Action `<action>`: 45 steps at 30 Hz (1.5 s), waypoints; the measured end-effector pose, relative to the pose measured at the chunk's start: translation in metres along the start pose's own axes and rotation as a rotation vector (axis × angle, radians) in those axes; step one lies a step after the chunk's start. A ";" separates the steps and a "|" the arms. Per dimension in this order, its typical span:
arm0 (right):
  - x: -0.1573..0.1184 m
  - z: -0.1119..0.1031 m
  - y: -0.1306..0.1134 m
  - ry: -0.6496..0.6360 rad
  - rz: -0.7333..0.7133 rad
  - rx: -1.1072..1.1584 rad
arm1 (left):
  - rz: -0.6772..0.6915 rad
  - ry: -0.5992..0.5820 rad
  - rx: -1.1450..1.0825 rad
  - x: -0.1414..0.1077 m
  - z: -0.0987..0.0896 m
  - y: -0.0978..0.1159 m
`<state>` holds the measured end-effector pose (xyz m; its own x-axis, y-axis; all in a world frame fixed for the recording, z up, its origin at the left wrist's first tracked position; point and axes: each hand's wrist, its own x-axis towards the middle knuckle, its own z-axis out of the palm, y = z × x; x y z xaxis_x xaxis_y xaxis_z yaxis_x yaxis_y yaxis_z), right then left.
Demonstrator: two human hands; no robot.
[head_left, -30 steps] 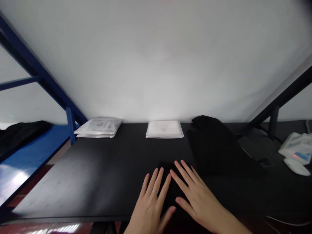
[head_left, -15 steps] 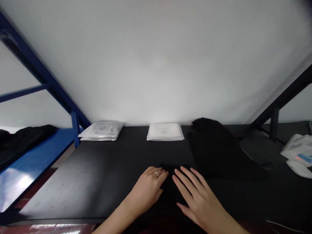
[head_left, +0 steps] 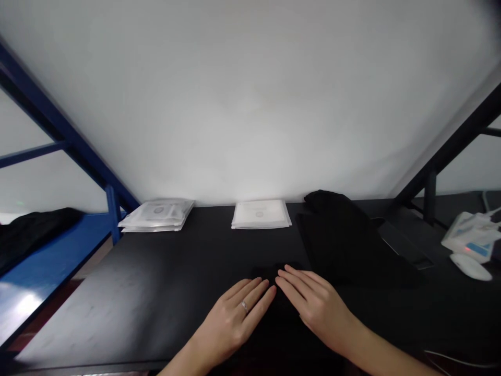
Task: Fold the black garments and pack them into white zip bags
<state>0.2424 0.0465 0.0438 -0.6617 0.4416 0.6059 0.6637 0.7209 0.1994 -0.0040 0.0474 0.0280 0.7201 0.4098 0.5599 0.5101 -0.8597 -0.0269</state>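
Note:
My left hand [head_left: 235, 318] lies flat, palm down, its fingers stretched out and a ring on one of them. Opposite it, my right hand [head_left: 313, 300] also rests flat, fingertips almost meeting those of the left. Beneath both is a piece of black fabric [head_left: 279, 313] that barely stands out from the black table; its outline and kind are hard to make out. Neither hand grips anything. To the right of my right hand spreads a larger heap of black cloth [head_left: 344, 240].
Flat white plastic packets [head_left: 156, 214] are stacked at the back left, with another white packet pile [head_left: 260, 214] at the back middle. On the right are a dark phone [head_left: 405, 245], a white mouse [head_left: 469, 266] and a white device [head_left: 467, 235]. A blue frame [head_left: 113, 209] stands left.
My right hand has turned inward, its fingers drawing together. My left hand has flattened out, fingers straighter, and shifted slightly toward me. The camera view has moved a little to the right.

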 end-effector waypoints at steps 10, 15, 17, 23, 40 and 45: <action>-0.014 0.005 -0.010 0.023 -0.056 -0.103 | 0.020 0.021 -0.253 0.018 -0.021 0.005; -0.021 0.009 -0.006 0.074 -0.127 -0.092 | -0.226 -0.228 0.114 0.042 -0.007 -0.074; -0.023 0.012 -0.006 0.082 -0.132 -0.083 | -0.257 -0.283 0.160 0.055 0.005 -0.109; -0.033 0.016 -0.010 0.053 -0.131 -0.078 | -0.255 -0.448 0.180 0.073 0.027 -0.147; -0.035 0.022 -0.011 0.072 -0.072 -0.044 | -0.281 -0.584 0.161 0.088 0.016 -0.144; -0.039 0.014 -0.001 0.061 -0.039 -0.010 | -0.266 -0.654 0.149 0.064 -0.003 -0.083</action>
<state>0.2623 0.0356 0.0093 -0.6649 0.3793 0.6434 0.6414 0.7314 0.2317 -0.0017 0.1442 0.0684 0.6733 0.7379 -0.0459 0.7322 -0.6741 -0.0970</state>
